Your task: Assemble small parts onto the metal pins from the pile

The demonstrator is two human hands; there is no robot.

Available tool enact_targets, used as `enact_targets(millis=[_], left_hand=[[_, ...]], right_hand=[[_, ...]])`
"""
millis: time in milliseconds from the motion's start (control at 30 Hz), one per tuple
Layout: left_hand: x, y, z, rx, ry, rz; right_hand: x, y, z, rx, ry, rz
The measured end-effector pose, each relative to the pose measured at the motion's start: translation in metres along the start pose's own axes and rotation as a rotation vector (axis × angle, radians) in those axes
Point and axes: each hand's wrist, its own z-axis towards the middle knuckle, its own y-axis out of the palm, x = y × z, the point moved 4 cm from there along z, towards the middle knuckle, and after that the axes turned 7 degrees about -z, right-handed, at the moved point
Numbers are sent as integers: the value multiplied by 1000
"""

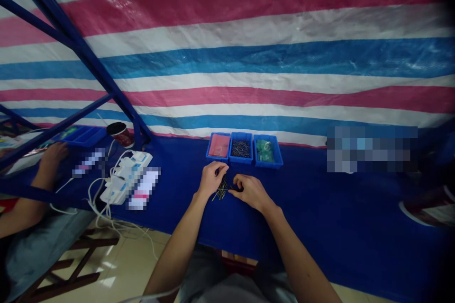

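A loose pile of thin metal screws or nails (222,190) lies on the blue tabletop between my two hands. My left hand (212,179) is at the left edge of the pile, its fingers closed in a pinch; whatever they hold is too small to make out. On the right side, my right hand (251,192) has its thumb and fingers curled inward close to the pile; what is at their tips is unclear. Just beyond stand three blue bins: one with pink packets (218,145), one with dark screws or nails (241,148), one with green packets (265,150).
A white power strip (124,177) with tangled cables (103,210) lies to the left, beside a blurred-out item. Behind it are a dark red cup (121,135) and a blue metal frame (81,49). Another person's hand (55,154) is farther left. Striped sheeting (249,61) hangs behind the table.
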Motion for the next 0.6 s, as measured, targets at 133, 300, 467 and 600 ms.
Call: enact_targets(millis=[133,300,467,600], left_hand=[[0,0,0,-1,2,-2],[2,1,0,-14,13,-10],[4,2,0,-30,16,-3],[5,2,0,-55,36,-5]], right_hand=[[4,-1,0,1,-12,-8],[7,-2,-1,-5,-23,15],[8,-3,-1,-2,-36,25],[9,-8,-2,101,-24,35]])
